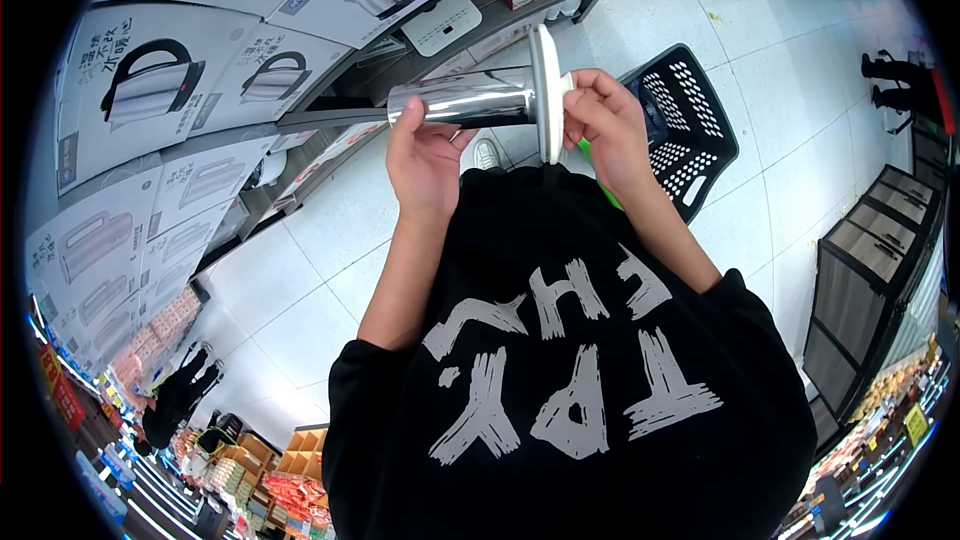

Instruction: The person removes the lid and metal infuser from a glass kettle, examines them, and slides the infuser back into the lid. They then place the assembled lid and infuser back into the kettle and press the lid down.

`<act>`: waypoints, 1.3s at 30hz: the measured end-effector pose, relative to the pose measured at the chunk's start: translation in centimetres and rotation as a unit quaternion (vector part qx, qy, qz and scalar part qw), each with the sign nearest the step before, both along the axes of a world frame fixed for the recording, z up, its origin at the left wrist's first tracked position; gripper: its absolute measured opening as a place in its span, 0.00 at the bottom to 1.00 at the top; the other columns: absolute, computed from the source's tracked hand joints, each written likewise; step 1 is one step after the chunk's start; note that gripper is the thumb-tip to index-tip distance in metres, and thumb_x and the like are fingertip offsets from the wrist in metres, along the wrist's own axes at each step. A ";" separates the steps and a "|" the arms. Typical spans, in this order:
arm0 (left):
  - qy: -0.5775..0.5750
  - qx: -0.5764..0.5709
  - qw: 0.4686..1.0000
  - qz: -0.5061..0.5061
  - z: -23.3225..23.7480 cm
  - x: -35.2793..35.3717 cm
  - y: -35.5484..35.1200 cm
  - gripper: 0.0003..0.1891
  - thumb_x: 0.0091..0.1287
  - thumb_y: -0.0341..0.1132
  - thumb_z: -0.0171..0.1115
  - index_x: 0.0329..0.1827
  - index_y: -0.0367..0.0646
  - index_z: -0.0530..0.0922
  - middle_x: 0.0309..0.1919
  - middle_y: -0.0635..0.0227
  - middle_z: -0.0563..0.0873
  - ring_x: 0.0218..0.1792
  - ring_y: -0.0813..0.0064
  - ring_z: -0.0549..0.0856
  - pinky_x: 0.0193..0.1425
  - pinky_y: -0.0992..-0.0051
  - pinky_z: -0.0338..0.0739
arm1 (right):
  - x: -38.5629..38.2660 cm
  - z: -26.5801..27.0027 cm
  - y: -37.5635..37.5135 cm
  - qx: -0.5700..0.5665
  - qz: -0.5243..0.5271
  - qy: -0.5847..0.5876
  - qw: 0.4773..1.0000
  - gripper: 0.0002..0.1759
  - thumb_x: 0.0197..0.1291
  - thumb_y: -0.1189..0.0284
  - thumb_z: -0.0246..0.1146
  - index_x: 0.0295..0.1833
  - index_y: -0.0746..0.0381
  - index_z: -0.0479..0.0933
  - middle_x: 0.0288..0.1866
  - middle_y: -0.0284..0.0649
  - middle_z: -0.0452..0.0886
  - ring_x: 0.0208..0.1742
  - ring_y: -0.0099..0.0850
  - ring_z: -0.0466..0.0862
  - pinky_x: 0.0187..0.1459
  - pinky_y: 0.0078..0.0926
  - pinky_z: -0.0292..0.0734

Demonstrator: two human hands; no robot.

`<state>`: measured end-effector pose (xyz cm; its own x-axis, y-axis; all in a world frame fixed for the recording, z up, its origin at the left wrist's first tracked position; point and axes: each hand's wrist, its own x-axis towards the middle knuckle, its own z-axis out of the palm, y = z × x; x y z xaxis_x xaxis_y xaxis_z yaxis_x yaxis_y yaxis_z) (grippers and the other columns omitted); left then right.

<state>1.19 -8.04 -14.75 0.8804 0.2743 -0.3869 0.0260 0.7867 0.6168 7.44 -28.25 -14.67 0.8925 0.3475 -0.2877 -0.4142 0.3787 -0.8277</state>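
Observation:
A mirror-bright metal cylinder (470, 98) lies sideways in front of my chest, with a wide white-rimmed disc (548, 95) at its right end. My left hand (425, 162) holds the cylinder near its far left end, thumb along its side and fingers underneath. On the other side of the disc, my right hand (607, 130) grips a small white knob (568, 83) between thumb and fingers. What the whole piece is does not show clearly.
Stacked kettle boxes (150, 100) fill the shelves on my left. A black perforated basket (690, 125) sits beyond my right hand. Dark cabinets (875, 240) stand at the right. People show at the far right (905, 90) and lower left (180, 395).

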 end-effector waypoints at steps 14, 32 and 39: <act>-0.006 -0.030 0.999 -0.018 -1.1 -0.9 -0.5 0.21 0.74 0.47 0.48 0.55 0.37 0.75 0.52 0.51 0.82 0.51 0.57 0.84 0.57 0.56 0.79 | -0.5 1.8 0.8 -0.111 -0.047 -0.086 0.989 0.13 0.66 0.74 0.61 0.54 0.66 0.75 0.33 0.29 0.77 0.28 0.12 0.73 0.28 0.12 0.67; -0.153 0.088 0.981 -0.082 0.8 -1.4 -0.4 0.33 0.62 0.34 0.57 0.70 0.36 0.55 0.60 0.50 0.75 0.59 0.55 0.79 0.62 0.50 0.76 | 0.7 1.3 0.1 -0.108 -0.132 0.005 0.985 0.15 0.72 0.67 0.54 0.48 0.69 0.80 0.34 0.31 0.82 0.31 0.14 0.77 0.33 0.12 0.71; -0.155 0.257 0.954 -0.015 0.6 -1.7 -0.2 0.29 0.65 0.33 0.57 0.68 0.36 0.61 0.62 0.53 0.73 0.57 0.60 0.80 0.62 0.56 0.76 | 0.8 0.6 -1.0 -0.049 -0.137 0.037 0.989 0.16 0.72 0.69 0.54 0.46 0.72 0.80 0.35 0.37 0.84 0.31 0.19 0.81 0.34 0.16 0.76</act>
<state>-0.54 -8.26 -14.10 0.9414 0.3295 0.0720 -0.2022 0.3802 0.9025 8.19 -29.23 -14.06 0.9246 0.0630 -0.3756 -0.3677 0.4048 -0.8372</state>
